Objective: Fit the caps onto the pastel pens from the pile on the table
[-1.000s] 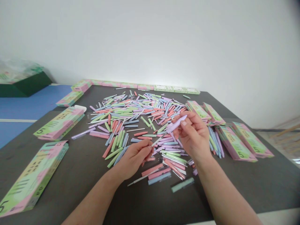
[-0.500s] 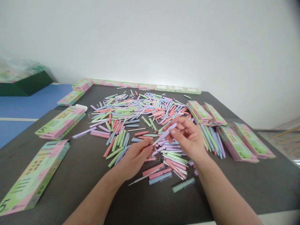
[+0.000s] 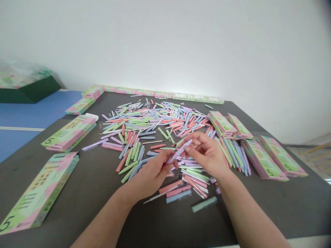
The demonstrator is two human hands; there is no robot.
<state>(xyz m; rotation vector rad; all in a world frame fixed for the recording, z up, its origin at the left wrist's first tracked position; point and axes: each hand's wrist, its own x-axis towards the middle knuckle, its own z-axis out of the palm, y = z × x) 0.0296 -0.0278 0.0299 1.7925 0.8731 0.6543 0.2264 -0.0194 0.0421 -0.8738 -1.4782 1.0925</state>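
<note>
A light purple pen barrel [image 3: 183, 148] is held at a slant between my two hands, above a heap of pen parts. My right hand [image 3: 207, 154] pinches its upper part between thumb and fingers. Closed around the lower end is my left hand [image 3: 152, 174], whose fingers hide the tip. The white refill is no longer visible between the hands. Below them lie red pen barrels [image 3: 178, 190], a blue barrel [image 3: 178, 196], a green barrel [image 3: 204, 204] and a loose white refill [image 3: 155, 197].
Loose pastel barrels [image 3: 139, 120] and refills spread over the dark table [image 3: 98, 193]. Printed cartons stand at left [image 3: 38, 193], at right [image 3: 263, 160] and along the back [image 3: 162, 94]. A row of sorted barrels [image 3: 234, 153] lies at right. A dark green box [image 3: 31, 90] sits back left.
My left hand has moved up against the purple barrel's lower end. The white refill that showed between the hands has gone out of sight. The view has shifted slightly.
</note>
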